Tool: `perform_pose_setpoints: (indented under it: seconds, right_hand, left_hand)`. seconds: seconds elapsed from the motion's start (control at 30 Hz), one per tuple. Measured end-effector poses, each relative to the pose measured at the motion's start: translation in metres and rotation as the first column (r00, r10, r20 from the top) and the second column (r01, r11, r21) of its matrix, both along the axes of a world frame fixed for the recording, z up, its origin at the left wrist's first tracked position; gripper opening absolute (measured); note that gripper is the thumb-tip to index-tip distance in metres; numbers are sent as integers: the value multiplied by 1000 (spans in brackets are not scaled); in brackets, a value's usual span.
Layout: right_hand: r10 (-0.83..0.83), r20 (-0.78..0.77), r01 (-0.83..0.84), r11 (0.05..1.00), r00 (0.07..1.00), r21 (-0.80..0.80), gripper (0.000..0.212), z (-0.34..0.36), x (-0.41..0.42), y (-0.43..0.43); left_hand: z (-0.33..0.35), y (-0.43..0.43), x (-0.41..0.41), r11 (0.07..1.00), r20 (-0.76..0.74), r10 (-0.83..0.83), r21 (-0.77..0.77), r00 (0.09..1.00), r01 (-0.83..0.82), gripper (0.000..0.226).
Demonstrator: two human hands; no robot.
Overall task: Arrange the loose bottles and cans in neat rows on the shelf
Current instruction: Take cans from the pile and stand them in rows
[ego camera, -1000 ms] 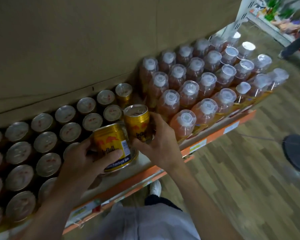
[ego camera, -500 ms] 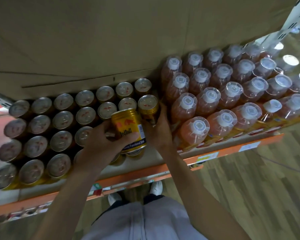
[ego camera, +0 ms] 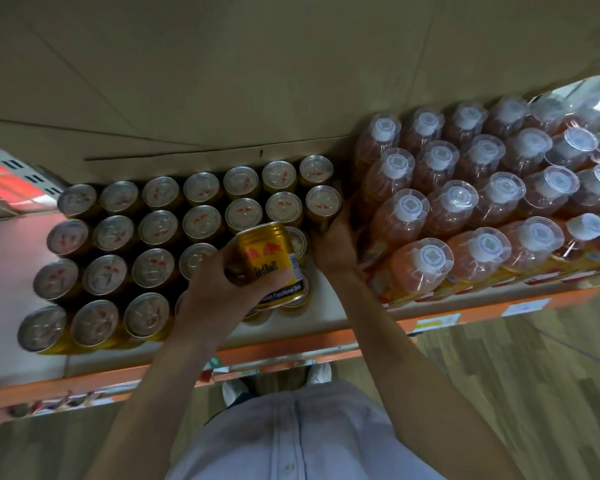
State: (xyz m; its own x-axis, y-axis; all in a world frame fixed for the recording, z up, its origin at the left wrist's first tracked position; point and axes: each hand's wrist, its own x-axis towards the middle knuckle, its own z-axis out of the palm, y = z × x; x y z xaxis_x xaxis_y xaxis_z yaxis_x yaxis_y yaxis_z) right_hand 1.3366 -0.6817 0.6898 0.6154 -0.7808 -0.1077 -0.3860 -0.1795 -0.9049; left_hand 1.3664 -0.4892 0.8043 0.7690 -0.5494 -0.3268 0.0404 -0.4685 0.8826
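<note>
Your left hand (ego camera: pixel 219 292) wraps the gold can (ego camera: pixel 269 258), tipped (top leaning back). Bare shelf (ego camera: pixel 329 299) lies just right of it. Your right hand (ego camera: pixel 333 247) grips the end can (ego camera: pixel 323 204).

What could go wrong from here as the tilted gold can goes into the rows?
The left hand holds the gold can tilted above the standing cans; lowered like that, it may topple one. The right hand holds the end can close beside the bottles, so pulling that hand out could nudge either out of line.
</note>
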Motion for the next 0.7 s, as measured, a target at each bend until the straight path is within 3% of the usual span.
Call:
perform_pose_setpoints:
  seconds: [0.1, 0.2, 0.27, 0.37, 0.5, 0.63, 0.7]
  right_hand:
    - [96, -152, -89, 995, 984, 50, 77, 25, -25, 10]
    - [297, -167, -273, 949, 940, 156, 41, 42, -81, 34]
    - [353, -130, -312, 914, 926, 260, 42, 54, -109, 45]
    - [297, -37, -281, 931, 954, 235, 49, 81, -121, 46]
    - [342, 90, -353, 888, 935, 295, 22, 111, -106, 42]
    - [347, 49, -351, 925, 937, 149, 59, 114, -98, 37]
    - [298, 42, -300, 952, 954, 60, 62, 115, -102, 36]
  left_hand:
    - [-1, 6, 3, 1000, 34, 12, 24, 999, -13, 60]
    - [-2, 10, 6, 1000, 46, 5, 27, 999, -6, 62]
    - [-5, 10, 8, 1000, 59, 5, 28, 998, -7, 61]
    - [-11, 7, 8, 1000, 63, -26, 15, 998, 25, 61]
    - [-14, -8, 2, 997, 134, -73, 25, 988, 71, 78]
    - [-14, -24, -11, 991, 393, -126, 6, 911, 134, 83]
    - [-15, -27, -20, 988, 473, -112, -42, 874, 149, 78]
